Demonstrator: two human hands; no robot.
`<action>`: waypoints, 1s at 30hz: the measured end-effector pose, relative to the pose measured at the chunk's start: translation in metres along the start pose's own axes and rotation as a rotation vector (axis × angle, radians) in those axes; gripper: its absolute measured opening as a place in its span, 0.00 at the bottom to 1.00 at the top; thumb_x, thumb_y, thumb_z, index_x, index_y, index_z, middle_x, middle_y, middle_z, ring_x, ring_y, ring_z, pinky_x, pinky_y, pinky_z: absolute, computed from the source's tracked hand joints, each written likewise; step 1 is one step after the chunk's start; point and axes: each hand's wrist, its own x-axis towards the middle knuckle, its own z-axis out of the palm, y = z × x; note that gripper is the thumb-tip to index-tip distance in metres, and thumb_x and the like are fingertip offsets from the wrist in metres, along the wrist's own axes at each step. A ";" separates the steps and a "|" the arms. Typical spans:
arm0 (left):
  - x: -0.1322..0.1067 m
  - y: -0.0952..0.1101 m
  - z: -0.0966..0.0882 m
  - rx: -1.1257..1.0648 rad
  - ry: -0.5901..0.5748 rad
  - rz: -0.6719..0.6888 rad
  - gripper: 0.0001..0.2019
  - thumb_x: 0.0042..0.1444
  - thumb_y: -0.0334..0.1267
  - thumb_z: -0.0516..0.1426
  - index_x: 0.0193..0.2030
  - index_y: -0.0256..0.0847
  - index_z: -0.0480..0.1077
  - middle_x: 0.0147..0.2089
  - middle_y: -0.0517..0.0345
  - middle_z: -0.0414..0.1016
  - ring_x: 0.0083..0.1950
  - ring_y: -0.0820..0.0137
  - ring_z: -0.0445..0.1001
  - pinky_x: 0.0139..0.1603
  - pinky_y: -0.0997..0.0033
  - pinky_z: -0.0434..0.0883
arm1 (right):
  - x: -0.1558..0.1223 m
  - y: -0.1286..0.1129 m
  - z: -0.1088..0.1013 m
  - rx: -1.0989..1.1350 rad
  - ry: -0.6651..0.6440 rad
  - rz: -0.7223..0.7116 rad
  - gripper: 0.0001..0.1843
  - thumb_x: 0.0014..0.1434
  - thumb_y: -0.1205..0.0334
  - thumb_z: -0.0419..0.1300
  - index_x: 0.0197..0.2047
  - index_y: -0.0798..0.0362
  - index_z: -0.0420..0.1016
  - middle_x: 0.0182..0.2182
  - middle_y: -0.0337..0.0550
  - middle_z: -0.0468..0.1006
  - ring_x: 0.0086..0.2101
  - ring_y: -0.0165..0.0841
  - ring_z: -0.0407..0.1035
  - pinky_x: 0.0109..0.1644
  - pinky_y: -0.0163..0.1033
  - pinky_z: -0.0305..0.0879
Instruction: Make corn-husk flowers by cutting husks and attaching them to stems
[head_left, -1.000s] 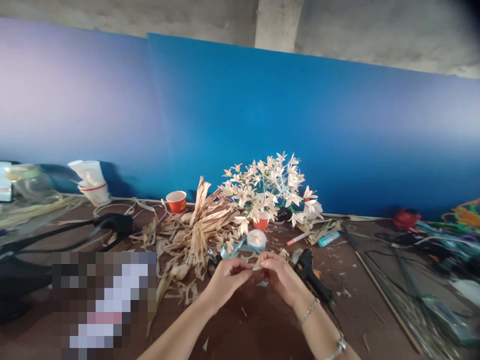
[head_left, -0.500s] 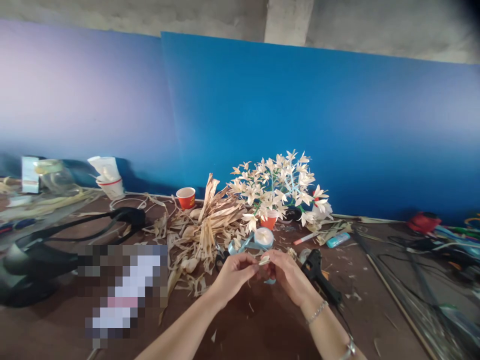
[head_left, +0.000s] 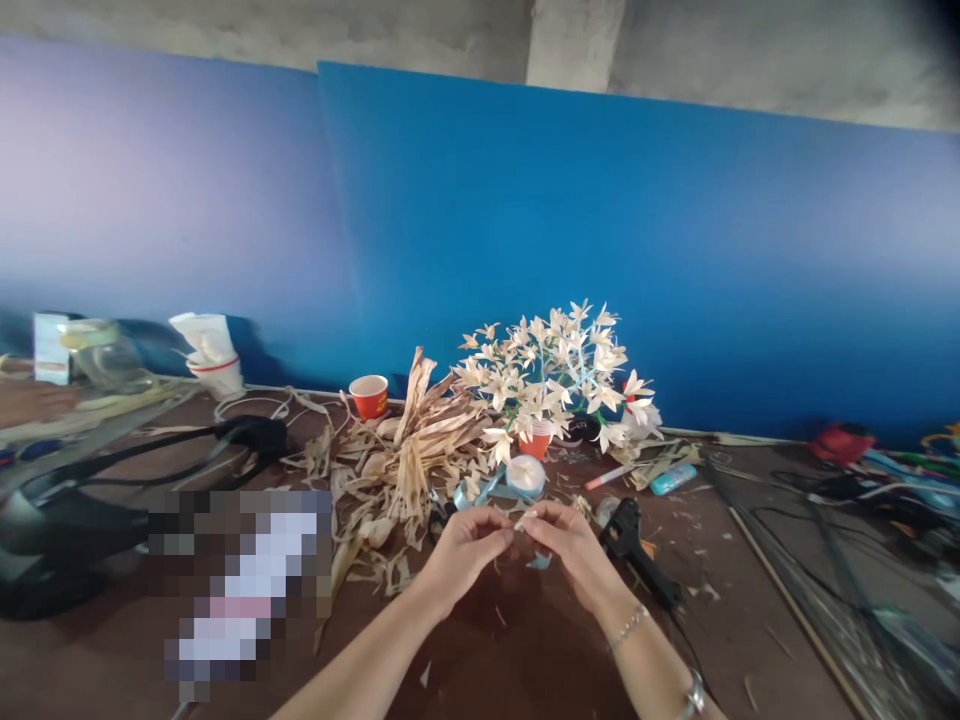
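Between my two hands, at the fingertips, is a small pale piece of dried husk [head_left: 520, 522], mostly covered by the fingers. Thumb and forefinger of my left hand [head_left: 471, 545] are pinched on its left end. From the other side my right hand [head_left: 564, 545] pinches it, thumb bent inward. Just beyond my fingers lies a roll of light blue ribbon [head_left: 526, 476]. Behind it, white husk flowers [head_left: 559, 370] stand in an orange paper cup [head_left: 535, 440]. A heap of dried corn husks [head_left: 409, 470] spreads beyond my left hand.
A black glue gun [head_left: 637, 550] lies right of my right hand, its cord running forward. A red paper cup [head_left: 370, 397], a white cup [head_left: 216, 376] and a turquoise packet [head_left: 673, 479] are further back. Another person's hand [head_left: 34, 402] shows at the left edge.
My right thumb and fingers have closed over the husk piece, which now shows less. Another person's hand has come into view at the far left.
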 end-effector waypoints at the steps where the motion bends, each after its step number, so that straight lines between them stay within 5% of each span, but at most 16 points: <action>1: 0.000 0.000 0.000 -0.001 0.005 -0.001 0.07 0.46 0.39 0.59 0.27 0.36 0.70 0.22 0.59 0.73 0.26 0.72 0.68 0.31 0.73 0.62 | 0.000 0.001 0.000 0.000 -0.005 -0.002 0.11 0.45 0.57 0.64 0.23 0.56 0.71 0.16 0.34 0.67 0.19 0.23 0.56 0.25 0.30 0.51; 15: 0.001 0.002 0.001 0.011 0.025 -0.014 0.10 0.45 0.42 0.60 0.26 0.36 0.71 0.24 0.58 0.74 0.27 0.73 0.67 0.31 0.74 0.60 | 0.003 0.009 -0.007 0.013 0.004 -0.038 0.12 0.49 0.56 0.61 0.22 0.57 0.70 0.18 0.35 0.67 0.20 0.23 0.57 0.25 0.31 0.50; 20: 0.001 0.002 -0.003 -0.006 0.016 -0.050 0.12 0.46 0.44 0.60 0.26 0.36 0.70 0.23 0.58 0.73 0.27 0.73 0.66 0.32 0.74 0.59 | 0.003 0.006 -0.009 0.129 -0.010 -0.044 0.13 0.52 0.54 0.57 0.33 0.56 0.74 0.22 0.37 0.68 0.23 0.26 0.58 0.26 0.31 0.51; 25: -0.002 0.006 -0.001 -0.016 -0.009 -0.053 0.10 0.46 0.43 0.60 0.26 0.37 0.70 0.25 0.59 0.74 0.28 0.74 0.65 0.34 0.75 0.59 | 0.004 0.009 -0.010 0.096 0.046 -0.035 0.12 0.48 0.56 0.61 0.22 0.56 0.70 0.20 0.36 0.67 0.22 0.25 0.57 0.26 0.30 0.52; 30: -0.003 0.007 0.000 -0.018 -0.018 -0.070 0.10 0.45 0.42 0.61 0.26 0.37 0.70 0.25 0.59 0.74 0.29 0.74 0.65 0.35 0.74 0.59 | 0.006 0.010 -0.006 0.017 0.077 -0.009 0.13 0.48 0.53 0.60 0.25 0.55 0.71 0.19 0.36 0.67 0.21 0.25 0.58 0.25 0.31 0.52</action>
